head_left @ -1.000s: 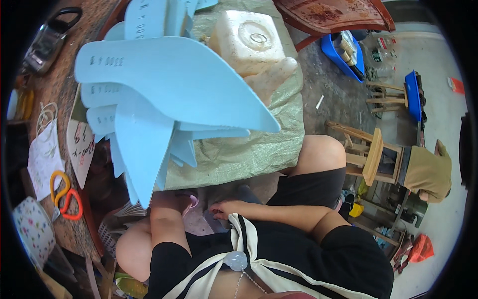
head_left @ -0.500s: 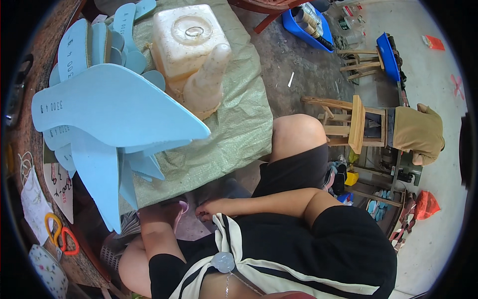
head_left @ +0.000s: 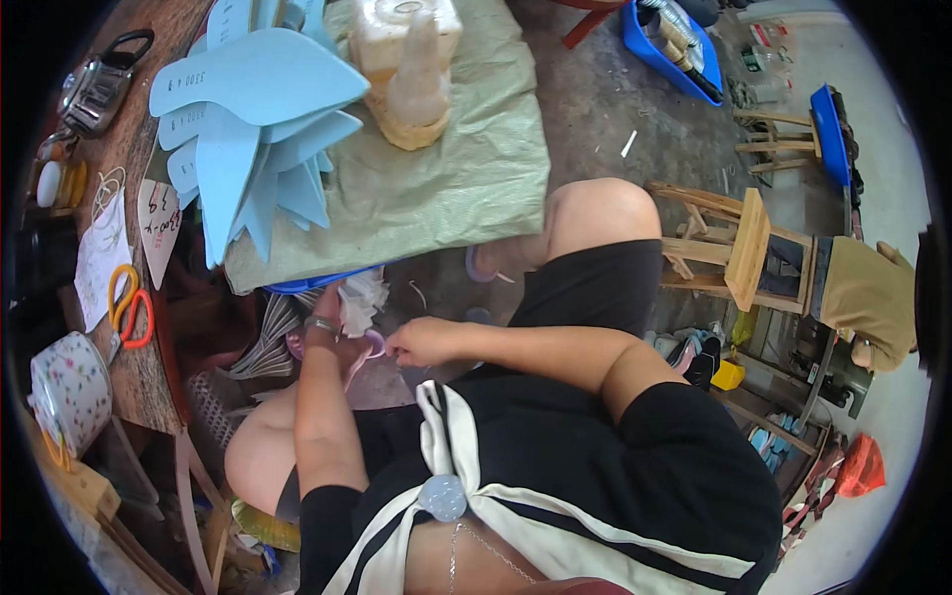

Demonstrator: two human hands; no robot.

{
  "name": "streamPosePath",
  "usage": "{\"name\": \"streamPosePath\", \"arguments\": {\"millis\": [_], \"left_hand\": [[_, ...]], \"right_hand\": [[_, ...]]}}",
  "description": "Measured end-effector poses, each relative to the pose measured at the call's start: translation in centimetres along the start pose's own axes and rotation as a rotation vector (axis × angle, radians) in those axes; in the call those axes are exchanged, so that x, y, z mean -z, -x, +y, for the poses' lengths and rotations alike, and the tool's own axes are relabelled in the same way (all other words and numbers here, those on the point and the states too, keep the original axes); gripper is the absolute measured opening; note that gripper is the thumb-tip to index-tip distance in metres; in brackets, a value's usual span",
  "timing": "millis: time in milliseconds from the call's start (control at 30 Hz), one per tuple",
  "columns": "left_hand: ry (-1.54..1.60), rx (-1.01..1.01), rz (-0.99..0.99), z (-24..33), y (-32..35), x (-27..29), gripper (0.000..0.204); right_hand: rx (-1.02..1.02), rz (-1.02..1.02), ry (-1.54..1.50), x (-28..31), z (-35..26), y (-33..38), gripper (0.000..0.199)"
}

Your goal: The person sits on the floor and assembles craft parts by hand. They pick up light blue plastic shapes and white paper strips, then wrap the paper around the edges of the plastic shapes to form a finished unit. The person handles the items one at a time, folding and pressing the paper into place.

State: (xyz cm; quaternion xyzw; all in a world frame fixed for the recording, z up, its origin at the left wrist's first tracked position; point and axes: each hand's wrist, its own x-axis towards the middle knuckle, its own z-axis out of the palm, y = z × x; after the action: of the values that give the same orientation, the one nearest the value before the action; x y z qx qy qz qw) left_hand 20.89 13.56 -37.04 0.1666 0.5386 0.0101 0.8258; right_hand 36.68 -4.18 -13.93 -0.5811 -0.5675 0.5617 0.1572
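Low in front of me, my left hand [head_left: 329,305] is closed beside a bunch of white, ruffled strips [head_left: 364,301] and appears to grip it; part of the hand is hidden. My right hand [head_left: 424,342] is just to the right, its fingers curled together in a pinch, and what they hold, if anything, is too small to make out. Above my hands, a pale green woven sheet [head_left: 476,198] covers the work surface. On its left lies a fanned stack of light blue shoe-sole-shaped pieces [head_left: 263,84]. Behind it stands a whitish glue-stained container [head_left: 416,74].
Scissors with orange and yellow handles [head_left: 134,307] lie on the wooden table [head_left: 149,382] at left, near a floral cup-shaped container [head_left: 71,387]. A blue rim [head_left: 322,283] shows under the sheet. At right, another person [head_left: 868,297] sits by a wooden stool [head_left: 749,248].
My view has tilted down, so the blue pieces and container sit higher in the picture. My left hand has come out from under the sheet's edge, and the white strips now show at it.
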Motion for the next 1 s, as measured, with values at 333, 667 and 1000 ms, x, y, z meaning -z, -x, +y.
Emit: {"name": "streamPosePath", "arguments": {"millis": [333, 667, 1000], "left_hand": [[-0.184, 0.263, -0.368, 0.4, 22.2, -5.3, 0.043], [-0.364, -0.117, -0.398, -8.3, 26.2, -9.0, 0.058], [-0.397, -0.426, -0.373, -7.9, 38.4, -10.2, 0.064]], "right_hand": [[-0.507, 0.061, -0.325, 1.0, 4.2, -1.8, 0.054], [-0.182, -0.385, -1.254, -3.6, 2.3, 0.5, 0.032], [0.028, -0.459, -1.394, 0.9, -2.4, 6.0, 0.023]]}}
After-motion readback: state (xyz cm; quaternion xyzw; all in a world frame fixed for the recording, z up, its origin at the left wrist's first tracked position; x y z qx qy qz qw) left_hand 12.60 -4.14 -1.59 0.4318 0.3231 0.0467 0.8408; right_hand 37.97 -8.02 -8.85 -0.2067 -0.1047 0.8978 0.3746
